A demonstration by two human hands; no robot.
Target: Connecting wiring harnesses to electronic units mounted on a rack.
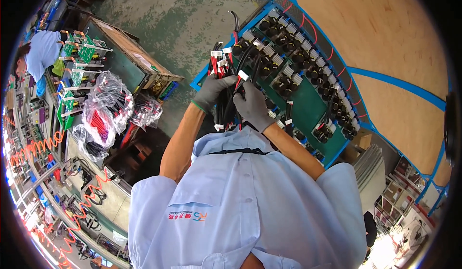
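Observation:
Both my hands wear grey gloves and meet in front of my chest. My left hand (215, 91) is closed round a bundle of black and red cables (224, 106), whose white plugs stick up above the fingers and hang below. Between the fingertips of my right hand (253, 106) is a white connector (243, 76) with red and black wires, close beside the bundle. Beyond the hands, a blue-framed rack (308, 119) with a green surface bears rows of circuit boards (287, 83) with black round parts and pale finned pieces.
Clear plastic bags of wires (103, 115) lie on the bench at left, near upright green boards (79, 66). A wooden crate (137, 52) stands behind them. Wooden panels in a blue frame (385, 33) rise at right. Another person in a blue shirt (43, 52) is at far left.

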